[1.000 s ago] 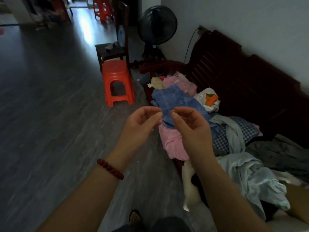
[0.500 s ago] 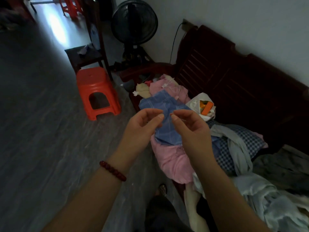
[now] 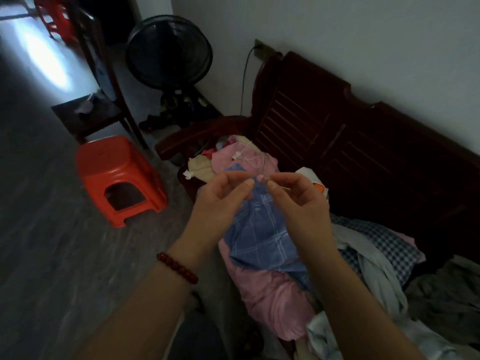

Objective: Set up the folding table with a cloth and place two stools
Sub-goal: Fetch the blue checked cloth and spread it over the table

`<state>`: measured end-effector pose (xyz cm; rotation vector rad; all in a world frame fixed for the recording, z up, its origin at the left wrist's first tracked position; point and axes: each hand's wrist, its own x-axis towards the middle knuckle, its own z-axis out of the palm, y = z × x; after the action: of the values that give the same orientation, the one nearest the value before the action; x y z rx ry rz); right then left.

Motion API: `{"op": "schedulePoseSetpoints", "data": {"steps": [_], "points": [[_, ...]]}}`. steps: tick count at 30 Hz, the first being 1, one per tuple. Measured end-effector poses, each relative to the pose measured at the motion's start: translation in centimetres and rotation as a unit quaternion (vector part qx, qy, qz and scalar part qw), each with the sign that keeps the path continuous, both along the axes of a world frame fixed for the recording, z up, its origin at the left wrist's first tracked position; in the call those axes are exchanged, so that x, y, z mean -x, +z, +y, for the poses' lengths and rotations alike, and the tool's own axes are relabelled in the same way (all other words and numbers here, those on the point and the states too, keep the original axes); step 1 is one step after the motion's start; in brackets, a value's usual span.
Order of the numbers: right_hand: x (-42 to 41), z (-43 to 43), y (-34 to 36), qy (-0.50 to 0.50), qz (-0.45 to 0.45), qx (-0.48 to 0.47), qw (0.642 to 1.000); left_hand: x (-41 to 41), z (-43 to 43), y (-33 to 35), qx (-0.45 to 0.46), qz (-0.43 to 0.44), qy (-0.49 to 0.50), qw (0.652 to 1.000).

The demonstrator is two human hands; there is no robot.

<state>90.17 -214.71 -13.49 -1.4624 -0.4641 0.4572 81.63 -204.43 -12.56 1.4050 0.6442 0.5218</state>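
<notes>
- Left hand (image 3: 218, 206) and right hand (image 3: 298, 203) are raised close together, fingers curled, tips nearly meeting; whether they pinch anything I cannot tell.
- Blue cloth (image 3: 259, 235) lies on the sofa (image 3: 337, 141) just beneath them.
- Orange stool (image 3: 117, 175) stands on the floor, left of the hands.

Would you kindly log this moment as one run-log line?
left hand: raised, pinching | right hand: raised, pinching | contents: unclear | red stool: on floor, untouched | folding table: unseen
</notes>
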Motion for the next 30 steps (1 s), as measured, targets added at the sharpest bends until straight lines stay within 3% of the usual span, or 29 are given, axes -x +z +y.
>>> {"op": "schedulePoseSetpoints", "data": {"steps": [8,18,30], "points": [[-5.9,5.3,0.3,-0.132,0.010,-0.018,0.991,-9.7,6.5,0.9,-0.002,-0.011,-0.169,0.986],[-10.2,8.1,-1.4,-0.333,0.036,0.019,0.942,-19.3,11.5,-1.4,-0.019,0.037,-0.366,0.930],[-13.3,4.4,-9.9,-0.384,0.055,0.066,0.919,-24.1,7.8,-10.1,-0.013,0.045,-0.450,0.892]]}}
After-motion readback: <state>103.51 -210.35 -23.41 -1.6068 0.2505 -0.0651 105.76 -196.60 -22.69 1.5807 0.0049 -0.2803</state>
